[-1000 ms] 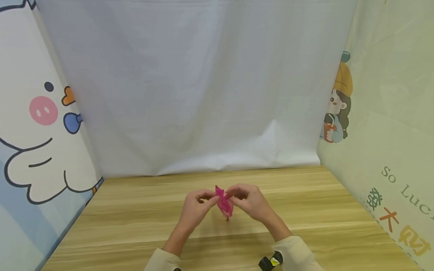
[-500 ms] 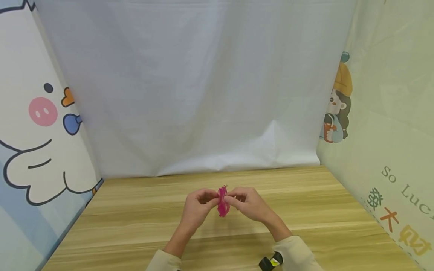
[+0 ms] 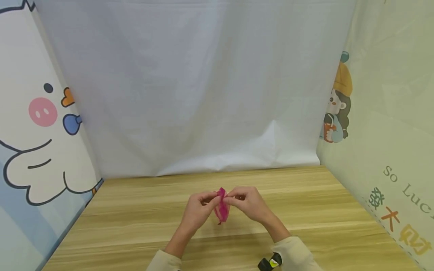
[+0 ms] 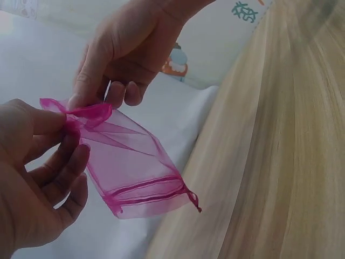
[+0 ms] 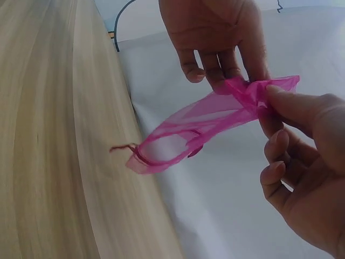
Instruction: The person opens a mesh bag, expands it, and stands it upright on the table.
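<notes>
A small sheer pink drawstring pouch [image 3: 222,211] hangs above the wooden table, pinched at its upper end by both hands. My left hand [image 3: 197,211] grips the left side of the gathered top between thumb and forefinger. From the right, my right hand [image 3: 250,204] pinches the same end, close to the left fingertips. In the left wrist view the pouch [image 4: 135,156] dangles with its drawstring channel and a knotted cord at the lower end. The right wrist view shows that lower end of the pouch [image 5: 161,151] gaping, with the dark red cord sticking out.
The wooden table [image 3: 135,226] spreads under both hands. A white sheet [image 3: 190,94] hangs behind it, with printed panels on the left and right. A black device with a yellow label [image 3: 270,262] sits by the right sleeve.
The pouch has been turned about between the fingers: its cord end pointed down, then up half a second ago, and now down again. Both hands have stayed almost in place.
</notes>
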`<action>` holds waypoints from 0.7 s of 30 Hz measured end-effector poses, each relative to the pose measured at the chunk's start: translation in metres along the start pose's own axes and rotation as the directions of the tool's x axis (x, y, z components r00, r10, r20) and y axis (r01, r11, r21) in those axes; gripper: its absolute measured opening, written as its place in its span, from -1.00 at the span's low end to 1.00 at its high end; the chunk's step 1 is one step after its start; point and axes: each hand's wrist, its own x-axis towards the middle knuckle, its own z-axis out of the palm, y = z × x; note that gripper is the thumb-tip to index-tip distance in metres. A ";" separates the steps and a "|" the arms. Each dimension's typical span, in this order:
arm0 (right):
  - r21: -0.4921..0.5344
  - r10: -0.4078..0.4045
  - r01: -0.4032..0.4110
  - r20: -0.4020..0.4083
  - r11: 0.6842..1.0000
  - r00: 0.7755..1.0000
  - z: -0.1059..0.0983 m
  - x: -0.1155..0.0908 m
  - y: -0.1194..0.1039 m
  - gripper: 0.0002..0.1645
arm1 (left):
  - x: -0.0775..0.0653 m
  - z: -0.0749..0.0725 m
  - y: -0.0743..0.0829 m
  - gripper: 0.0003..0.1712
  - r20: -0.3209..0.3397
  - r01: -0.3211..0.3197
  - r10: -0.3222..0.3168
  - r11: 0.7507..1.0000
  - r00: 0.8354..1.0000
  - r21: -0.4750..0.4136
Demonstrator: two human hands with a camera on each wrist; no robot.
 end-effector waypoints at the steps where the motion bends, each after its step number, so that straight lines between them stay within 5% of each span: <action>1: 0.005 0.009 -0.009 -0.010 1.000 1.000 0.000 0.000 0.001 -0.93 | 0.000 0.000 0.000 -0.78 0.006 -0.003 0.003 1.000 1.000 0.000; 15: 0.029 0.159 -0.158 -0.049 0.987 0.986 -0.004 -0.001 0.002 -0.88 | 0.000 -0.001 -0.001 -0.85 -0.130 0.106 -0.106 0.994 0.986 -0.013; 21: -0.003 0.170 -0.170 -0.014 0.985 0.985 -0.005 0.000 0.004 -0.91 | 0.000 -0.001 -0.002 -0.85 -0.124 0.127 -0.125 0.992 0.984 0.013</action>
